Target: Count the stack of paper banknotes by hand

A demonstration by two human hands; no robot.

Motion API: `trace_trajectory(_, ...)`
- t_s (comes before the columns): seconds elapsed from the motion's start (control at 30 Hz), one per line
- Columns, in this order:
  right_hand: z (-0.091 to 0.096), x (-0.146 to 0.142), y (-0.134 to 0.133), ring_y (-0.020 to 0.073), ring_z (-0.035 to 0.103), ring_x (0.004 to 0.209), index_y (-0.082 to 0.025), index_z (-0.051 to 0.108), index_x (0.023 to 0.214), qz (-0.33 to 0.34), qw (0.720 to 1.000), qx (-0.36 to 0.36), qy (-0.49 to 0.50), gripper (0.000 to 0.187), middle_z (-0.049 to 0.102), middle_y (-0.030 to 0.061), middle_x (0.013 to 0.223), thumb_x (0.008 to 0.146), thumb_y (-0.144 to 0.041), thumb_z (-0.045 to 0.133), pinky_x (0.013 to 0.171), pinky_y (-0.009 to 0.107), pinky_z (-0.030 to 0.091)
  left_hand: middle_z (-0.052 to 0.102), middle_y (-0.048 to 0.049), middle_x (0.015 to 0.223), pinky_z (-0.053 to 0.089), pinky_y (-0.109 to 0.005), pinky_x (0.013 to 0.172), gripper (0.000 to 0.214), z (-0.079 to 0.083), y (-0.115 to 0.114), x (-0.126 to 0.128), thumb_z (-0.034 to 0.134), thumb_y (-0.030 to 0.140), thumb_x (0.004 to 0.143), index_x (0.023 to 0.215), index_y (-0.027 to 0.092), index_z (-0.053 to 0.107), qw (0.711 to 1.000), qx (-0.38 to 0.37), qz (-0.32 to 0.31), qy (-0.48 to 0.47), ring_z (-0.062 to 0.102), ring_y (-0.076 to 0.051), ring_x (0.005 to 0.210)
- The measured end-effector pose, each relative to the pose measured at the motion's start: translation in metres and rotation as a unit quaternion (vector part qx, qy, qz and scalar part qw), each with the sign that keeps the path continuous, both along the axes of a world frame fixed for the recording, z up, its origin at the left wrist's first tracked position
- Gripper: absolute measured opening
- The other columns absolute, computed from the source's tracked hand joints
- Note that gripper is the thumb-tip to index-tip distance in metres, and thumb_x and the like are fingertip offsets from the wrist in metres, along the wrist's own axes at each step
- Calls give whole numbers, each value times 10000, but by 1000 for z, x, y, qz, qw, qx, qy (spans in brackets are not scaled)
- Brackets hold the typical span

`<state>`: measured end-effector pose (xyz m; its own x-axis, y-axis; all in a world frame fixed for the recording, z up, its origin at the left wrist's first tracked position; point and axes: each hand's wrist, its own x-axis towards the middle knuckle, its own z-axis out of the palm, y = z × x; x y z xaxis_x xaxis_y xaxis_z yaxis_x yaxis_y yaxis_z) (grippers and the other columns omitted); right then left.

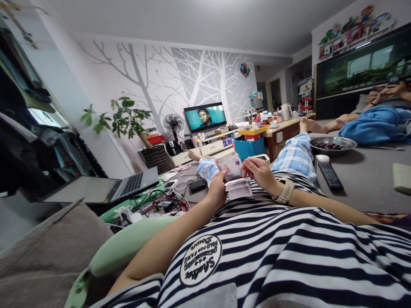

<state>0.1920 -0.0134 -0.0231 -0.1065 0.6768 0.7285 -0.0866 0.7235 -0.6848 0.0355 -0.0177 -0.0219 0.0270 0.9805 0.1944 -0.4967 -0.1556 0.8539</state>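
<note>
A thick wad of purplish banknotes (pixel 231 166) is held upright over my lap. My left hand (pixel 218 186) grips it from the left side, thumb across its face. The lower ends of the notes (pixel 239 189) fold out toward me below the thumb. At the right edge of the wad, my right hand (pixel 258 172) has its fingers pinched together on the notes; how many it holds is hidden. A white-edged flat object (pixel 262 158) shows just behind the right hand, mostly covered. A pale watch (pixel 285 191) is on my right wrist.
To the left stand an open laptop (pixel 135 183), tangled cables (pixel 163 203) and a green cushion (pixel 128 239). On the right lie a remote (pixel 330 174) and a metal bowl (pixel 334 145) of dark round fruit. Another person's legs (pixel 327 125) rest beyond, beside a blue cloth (pixel 375 124).
</note>
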Motion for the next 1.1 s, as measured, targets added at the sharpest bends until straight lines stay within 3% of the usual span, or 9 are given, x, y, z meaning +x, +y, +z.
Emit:
trace_trajectory(0.2,-1,2,9,129,445,537,-205,526,633,-91,996,-22,0,491,521,-21,555,756,-647,702,528,280,350,771,-99,930,503,-446,999,232,2,-11,-1,737,249,716,926,156,707,999,5,1,32,688,-310,1081)
trace_trajectory(0.47,-1,2,10,133,452,572,-203,527,618,-87,996,-10,-31,429,517,-21,580,788,-563,687,554,282,348,772,-72,879,522,-429,956,172,4,-13,1,746,177,688,858,164,722,998,11,44,53,701,-297,1018)
trace_trajectory(0.73,0,3,7,134,434,590,-199,542,663,-105,993,19,-40,351,503,-23,604,830,-485,659,571,285,335,775,-37,886,517,-421,955,59,4,-15,2,689,242,792,831,214,723,997,16,36,59,695,-297,1047)
trace_trajectory(0.9,1,3,3,134,435,593,-197,543,669,-110,992,36,-39,344,508,-17,614,855,-470,642,572,288,330,767,-34,885,519,-390,939,117,3,-12,2,637,293,837,885,221,715,1000,10,20,21,695,-273,1043)
trace_trajectory(1.1,-1,2,2,132,439,604,-191,581,727,-97,993,65,-28,293,525,-13,639,874,-440,623,573,278,347,760,-50,891,524,-360,890,177,-1,-2,0,664,300,774,906,192,706,998,32,24,39,694,-267,996)
